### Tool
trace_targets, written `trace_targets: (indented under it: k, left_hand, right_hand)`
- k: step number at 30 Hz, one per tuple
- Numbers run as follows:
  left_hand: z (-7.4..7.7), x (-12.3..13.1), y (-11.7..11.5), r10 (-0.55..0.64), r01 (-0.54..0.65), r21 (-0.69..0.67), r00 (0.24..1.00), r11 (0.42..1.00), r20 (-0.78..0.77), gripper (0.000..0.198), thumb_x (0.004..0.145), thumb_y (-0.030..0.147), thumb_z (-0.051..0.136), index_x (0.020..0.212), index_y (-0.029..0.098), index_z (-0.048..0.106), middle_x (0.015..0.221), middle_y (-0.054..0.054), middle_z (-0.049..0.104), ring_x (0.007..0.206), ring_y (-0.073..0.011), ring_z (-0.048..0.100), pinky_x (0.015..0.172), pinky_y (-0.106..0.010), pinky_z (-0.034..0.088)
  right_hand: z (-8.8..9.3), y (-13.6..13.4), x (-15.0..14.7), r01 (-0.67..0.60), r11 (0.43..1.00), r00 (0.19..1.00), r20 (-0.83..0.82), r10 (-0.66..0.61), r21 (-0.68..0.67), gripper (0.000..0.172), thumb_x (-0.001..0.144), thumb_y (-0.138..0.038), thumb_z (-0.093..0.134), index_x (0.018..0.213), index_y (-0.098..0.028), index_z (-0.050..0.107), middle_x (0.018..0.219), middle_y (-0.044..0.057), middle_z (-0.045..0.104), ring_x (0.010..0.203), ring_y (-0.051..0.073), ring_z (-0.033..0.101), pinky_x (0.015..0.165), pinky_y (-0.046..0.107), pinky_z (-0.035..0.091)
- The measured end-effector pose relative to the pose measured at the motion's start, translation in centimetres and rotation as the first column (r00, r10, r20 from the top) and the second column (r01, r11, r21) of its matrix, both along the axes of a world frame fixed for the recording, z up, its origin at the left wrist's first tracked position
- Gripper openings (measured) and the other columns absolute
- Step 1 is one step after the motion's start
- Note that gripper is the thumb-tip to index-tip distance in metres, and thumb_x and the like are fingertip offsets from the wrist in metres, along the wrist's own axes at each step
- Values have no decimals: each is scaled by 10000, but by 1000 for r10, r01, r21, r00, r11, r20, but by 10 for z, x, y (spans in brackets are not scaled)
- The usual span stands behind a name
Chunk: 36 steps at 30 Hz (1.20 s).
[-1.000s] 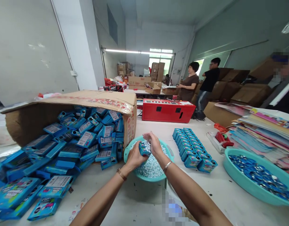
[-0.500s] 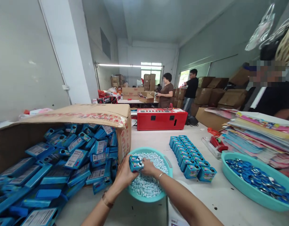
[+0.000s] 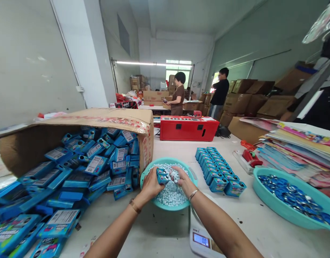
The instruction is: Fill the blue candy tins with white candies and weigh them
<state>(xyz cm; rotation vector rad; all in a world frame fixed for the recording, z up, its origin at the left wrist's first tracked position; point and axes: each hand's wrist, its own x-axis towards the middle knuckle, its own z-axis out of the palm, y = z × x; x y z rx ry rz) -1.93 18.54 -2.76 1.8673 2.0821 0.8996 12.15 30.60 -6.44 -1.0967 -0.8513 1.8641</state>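
Note:
My left hand [image 3: 151, 185] grips a small blue box [image 3: 161, 176], tilted above a round turquoise basin [image 3: 172, 207]. Small white and pale blue candies [image 3: 168, 197] fill much of the basin. Close to the box's right side, my right hand [image 3: 184, 180] is curled around a handful of these candies, over the heap. Left of the basin, a large cardboard box [image 3: 146, 145] lies on its side, spilling many more blue boxes [image 3: 96, 165]. To the right, rows of upright blue boxes [image 3: 218, 182] stand together, round holes in their tops.
A digital scale [image 3: 201, 240] sits beneath my right forearm. Blue and silver round pieces lie in an oval turquoise basin [image 3: 261, 200] at right, near stacked printed sheets [image 3: 301, 154] and a red tape dispenser [image 3: 251, 157]. Behind is a red machine [image 3: 189, 129]; people stand beyond.
My right hand has moved right, away from the box opening, and now holds a clump of candies. My left hand still holds the box. The view has shifted, revealing the scale's display.

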Motion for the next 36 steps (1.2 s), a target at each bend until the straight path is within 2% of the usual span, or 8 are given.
trace_targets:
  k: [3,6,8,13,19,28,33,36]
  left_hand:
    - [7,8,2,-26,23,-43,998,999,-65,696,635,179,710,1275,184,438,1290,-146,586,1234,-320,554,992,-412,440]
    - [14,16,5,-31,27,-47,997,999,-77,682,627,144,687,1265,169,448,1274,-160,587,1220,-331,557,989,-419,430]
    - [16,19,8,-21,18,-40,997,999,-77,676,633,145,677,1269,157,450,1283,-176,580,1228,-344,547,995,-431,422]
    - [20,26,11,-2,1,-34,999,999,-53,652,654,228,698,1261,160,469,1270,-174,597,1197,-352,570,959,-425,439]
    - [24,31,11,6,-6,-42,1000,999,-18,688,652,273,718,1281,162,462,1261,-172,618,1200,-362,576,993,-446,396]
    - [24,30,12,29,-27,-35,998,999,61,744,632,346,763,1285,157,460,1174,-153,675,1135,-352,625,980,-424,407]
    - [17,27,13,29,-27,-23,991,999,128,773,599,342,794,1278,170,466,1082,-131,707,1039,-342,668,879,-396,468]
    - [12,27,13,11,-10,-5,978,1000,209,785,578,330,811,1266,176,468,1061,-125,708,1010,-335,674,842,-392,486]
  right_hand:
    - [13,-3,-9,110,993,991,-82,-107,34,208,658,-309,683,741,-235,507,702,5,620,679,186,633,611,298,527]
    - [24,-14,-20,228,959,964,-178,-197,171,274,630,-371,742,782,-231,561,800,28,672,765,224,662,681,339,550]
    - [30,-20,-24,272,922,957,-172,-232,274,339,636,-480,750,783,-214,599,828,46,690,807,238,665,736,351,545]
    - [44,-22,-23,289,873,956,-82,-280,393,572,677,-755,599,773,-194,651,818,83,706,803,237,660,770,360,523]
    - [54,-19,-23,291,841,955,-88,-283,456,639,699,-815,537,698,-188,657,733,96,698,753,235,655,768,375,518]
    - [68,-13,-25,218,887,976,-103,-192,408,564,759,-744,565,674,-192,644,743,95,697,824,239,678,787,355,533]
    - [66,-10,-27,178,897,984,-96,-152,405,552,782,-730,548,683,-195,644,769,99,701,860,243,677,805,355,525]
    - [67,-3,-26,94,929,996,-25,-91,358,577,803,-746,492,754,-192,649,856,112,724,893,255,683,774,357,514]
